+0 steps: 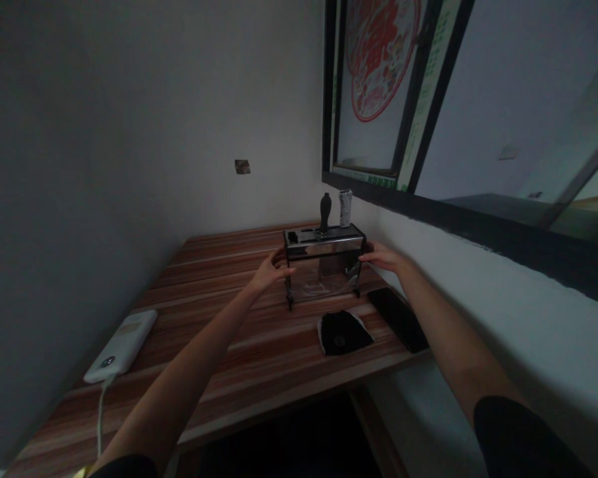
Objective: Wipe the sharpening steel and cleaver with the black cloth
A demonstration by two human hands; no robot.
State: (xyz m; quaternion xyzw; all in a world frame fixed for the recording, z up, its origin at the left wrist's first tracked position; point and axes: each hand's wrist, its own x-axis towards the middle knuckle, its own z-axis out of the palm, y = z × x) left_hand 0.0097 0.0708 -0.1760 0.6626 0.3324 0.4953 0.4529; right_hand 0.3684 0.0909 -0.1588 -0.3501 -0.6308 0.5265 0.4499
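A knife holder (323, 241) with a shiny metal top, dark slots and a clear front stands upright on the wooden table. Out of its top rise a black handle (325, 211) and a second handle (345, 208) that looks wrapped in grey-white plastic. My left hand (272, 272) grips the holder's left end, thumb on the front and fingers behind. At the opposite end, my right hand (383, 257) holds it the same way. Just in front of the holder lies a small black cloth-like piece with a pale edge (343, 332). The fingers behind the holder are partly hidden.
A black phone (398, 318) lies by the table's right edge. Near the left edge is a white power bank (122, 346) with a cable (100, 415). Walls bound the wood-grain table (214, 285) at the back and right, beneath a dark-framed window (478, 229).
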